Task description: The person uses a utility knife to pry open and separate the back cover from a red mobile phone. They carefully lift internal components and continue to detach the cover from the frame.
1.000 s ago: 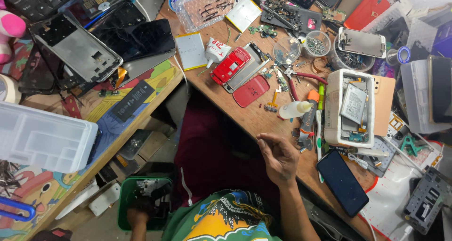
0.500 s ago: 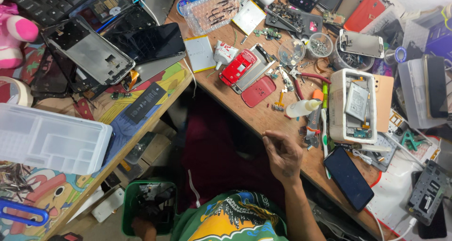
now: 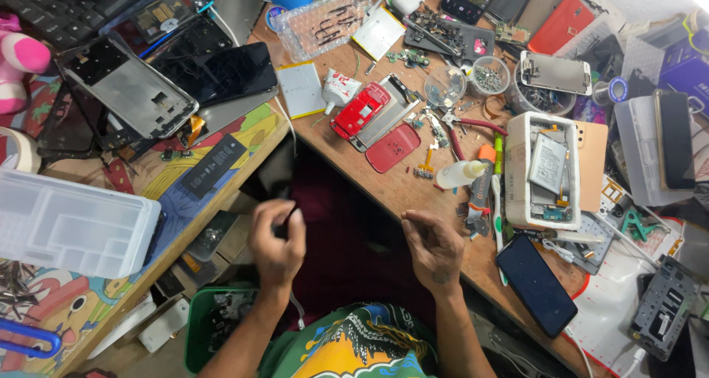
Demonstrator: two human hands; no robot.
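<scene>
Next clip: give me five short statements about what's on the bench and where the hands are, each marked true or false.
1. The left hand is raised over the gap between the two tables. True.
2. The right hand holds the red-handled pliers. False: the pliers lie on the wooden table, apart from it.
3. A red phone lies on the wooden table. True.
4. The dark phone right of the right hand lies screen up. True.
5. The white compartment box is full of screws. False: its compartments look empty.
</scene>
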